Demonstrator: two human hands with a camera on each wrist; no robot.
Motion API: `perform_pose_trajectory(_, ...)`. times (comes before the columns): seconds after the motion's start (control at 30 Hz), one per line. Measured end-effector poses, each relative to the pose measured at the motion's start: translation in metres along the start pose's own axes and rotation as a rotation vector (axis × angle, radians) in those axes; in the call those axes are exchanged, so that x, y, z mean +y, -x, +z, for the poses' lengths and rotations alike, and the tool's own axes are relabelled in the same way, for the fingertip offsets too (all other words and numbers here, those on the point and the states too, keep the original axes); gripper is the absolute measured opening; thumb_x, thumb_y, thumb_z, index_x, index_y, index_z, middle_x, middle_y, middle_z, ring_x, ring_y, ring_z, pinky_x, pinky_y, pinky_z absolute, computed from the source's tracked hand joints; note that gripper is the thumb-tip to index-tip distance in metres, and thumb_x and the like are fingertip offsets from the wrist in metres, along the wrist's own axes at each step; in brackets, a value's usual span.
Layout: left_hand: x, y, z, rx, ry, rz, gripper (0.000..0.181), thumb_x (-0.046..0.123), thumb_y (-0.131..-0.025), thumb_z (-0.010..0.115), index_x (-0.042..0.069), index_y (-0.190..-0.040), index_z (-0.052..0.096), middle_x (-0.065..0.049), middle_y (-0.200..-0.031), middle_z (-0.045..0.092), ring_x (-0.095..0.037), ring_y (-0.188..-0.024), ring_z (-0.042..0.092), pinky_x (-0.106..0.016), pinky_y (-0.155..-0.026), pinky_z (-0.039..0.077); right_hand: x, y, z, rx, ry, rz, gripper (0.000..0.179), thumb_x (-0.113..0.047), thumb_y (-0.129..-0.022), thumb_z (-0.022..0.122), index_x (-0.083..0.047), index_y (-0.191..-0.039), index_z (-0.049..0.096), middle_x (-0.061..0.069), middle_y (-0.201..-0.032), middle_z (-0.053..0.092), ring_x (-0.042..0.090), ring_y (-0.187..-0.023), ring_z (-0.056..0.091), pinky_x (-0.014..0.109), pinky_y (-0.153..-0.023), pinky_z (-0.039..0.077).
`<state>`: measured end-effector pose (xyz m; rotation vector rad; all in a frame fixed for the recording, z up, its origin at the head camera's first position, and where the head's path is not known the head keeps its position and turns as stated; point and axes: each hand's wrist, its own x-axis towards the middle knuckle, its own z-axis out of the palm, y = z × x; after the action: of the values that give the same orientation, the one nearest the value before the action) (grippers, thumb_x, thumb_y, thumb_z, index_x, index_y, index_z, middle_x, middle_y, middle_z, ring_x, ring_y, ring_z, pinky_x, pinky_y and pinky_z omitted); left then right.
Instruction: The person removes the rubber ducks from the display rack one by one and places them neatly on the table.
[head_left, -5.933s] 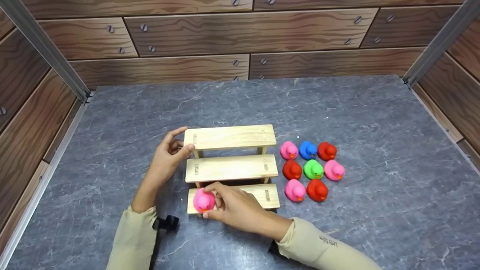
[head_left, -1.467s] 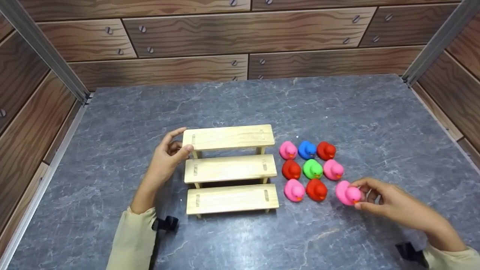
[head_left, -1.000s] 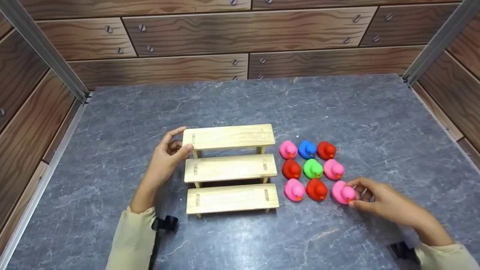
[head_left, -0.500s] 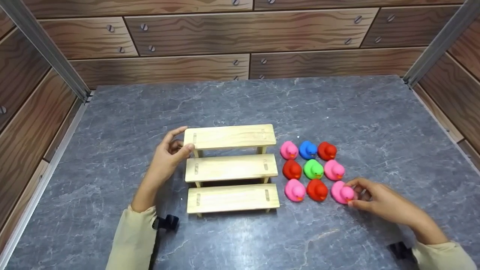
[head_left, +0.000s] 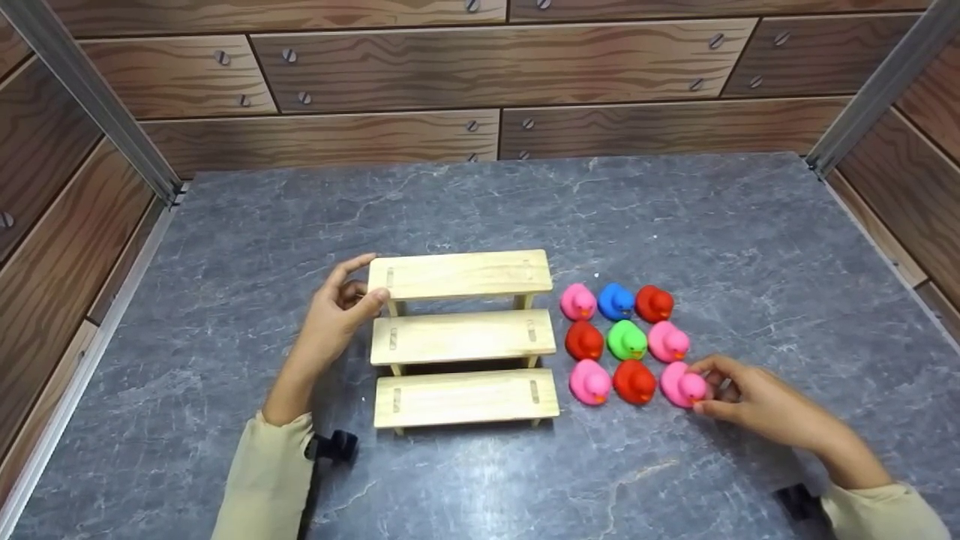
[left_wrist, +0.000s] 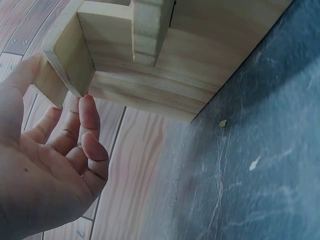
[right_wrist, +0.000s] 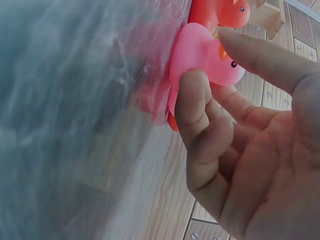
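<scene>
My left hand [head_left: 328,319] grips the left end of the top step of a three-step wooden stand [head_left: 461,335], thumb on the upper face. In the left wrist view the fingertips touch the edge of that top board [left_wrist: 70,55]. Its three steps hold no ducks. My right hand [head_left: 757,401] pinches a pink rubber duck [head_left: 681,384], which sits on the grey surface at the right end of the front row. The right wrist view has the thumb by the beak of the pink duck [right_wrist: 195,50] and fingers on its other side.
Right of the stand, other rubber ducks stand in rows: a blue duck [head_left: 616,301], a green duck [head_left: 627,340], red ducks like this red duck [head_left: 634,381], and more pink ones. Wood-patterned walls [head_left: 495,67] enclose the marbled grey surface [head_left: 480,202].
The right hand has carried the pink duck from the bottom step's left end over to the front row, then nudged it slightly left beside a red duck. The left hand stays put.
</scene>
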<state>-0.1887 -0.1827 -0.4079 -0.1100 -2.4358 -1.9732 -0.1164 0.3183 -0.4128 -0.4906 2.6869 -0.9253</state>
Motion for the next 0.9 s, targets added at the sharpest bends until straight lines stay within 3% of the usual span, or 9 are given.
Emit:
perform_pose_trajectory(0.2,0.002,0.002,0.0,0.006,-0.025,0.001,0.056,0.013,-0.091,0.067,0.013,-0.143,0.045,-0.003,-0.087,0.063,-0.015,-0.077,0.058,-0.027,-0.072,0.048,-0.003,0.001,-0.004,-0.011,-0.015,0.0,0.043,-0.018,-0.087,0.071,0.0,-0.123,0.056,0.009,-0.096,0.063,-0.001,-0.067,0.053,0.021,-0.057,0.046)
perform_pose_trajectory(0.4,0.007,0.004,-0.002,0.012,-0.16,0.017,0.059,0.02,-0.09,0.069,0.015,-0.144,0.045,-0.014,-0.105,0.066,-0.017,-0.089,0.056,-0.027,-0.075,0.045,-0.008,0.007,-0.014,0.045,0.026,-0.008,0.043,-0.018,-0.091,0.067,-0.001,-0.129,0.054,0.006,-0.096,0.062,0.0,-0.072,0.057,0.022,-0.06,0.048)
perform_pose_trajectory(0.53,0.01,0.005,-0.002,0.038,-0.245,0.063,0.062,0.024,-0.09,0.069,0.016,-0.145,0.043,-0.017,-0.12,0.063,-0.026,-0.107,0.056,-0.038,-0.084,0.044,-0.01,0.005,-0.016,0.177,0.05,-0.04,0.037,-0.012,-0.092,0.064,0.0,-0.126,0.057,0.004,-0.096,0.064,-0.003,-0.076,0.056,0.021,-0.063,0.049)
perform_pose_trajectory(0.63,0.013,0.007,-0.001,0.094,-0.328,0.134,0.062,0.029,-0.089,0.069,0.016,-0.145,0.044,-0.016,-0.129,0.059,-0.03,-0.12,0.052,-0.048,-0.095,0.04,-0.013,0.0,-0.016,0.311,0.051,-0.064,0.032,-0.008,-0.093,0.062,-0.002,-0.125,0.059,0.005,-0.096,0.065,-0.006,-0.079,0.056,0.017,-0.066,0.047)
perform_pose_trajectory(0.8,0.015,0.012,-0.004,0.215,-0.565,0.276,0.065,0.039,-0.085,0.068,0.016,-0.142,0.048,-0.014,-0.138,0.055,-0.035,-0.129,0.046,-0.057,-0.105,0.031,-0.014,-0.01,-0.02,0.499,0.066,-0.115,0.033,-0.006,-0.095,0.058,-0.001,-0.128,0.058,0.02,-0.107,0.067,-0.015,-0.092,0.05,0.007,-0.079,0.039)
perform_pose_trajectory(0.9,0.017,0.014,-0.008,0.25,-0.742,0.315,0.07,0.048,-0.083,0.066,0.019,-0.144,0.047,-0.014,-0.143,0.05,-0.037,-0.133,0.042,-0.058,-0.104,0.028,-0.013,-0.016,-0.025,0.552,0.115,-0.107,0.037,-0.012,-0.097,0.057,-0.003,-0.133,0.055,0.026,-0.123,0.061,0.008,-0.113,0.058,0.03,-0.098,0.043)
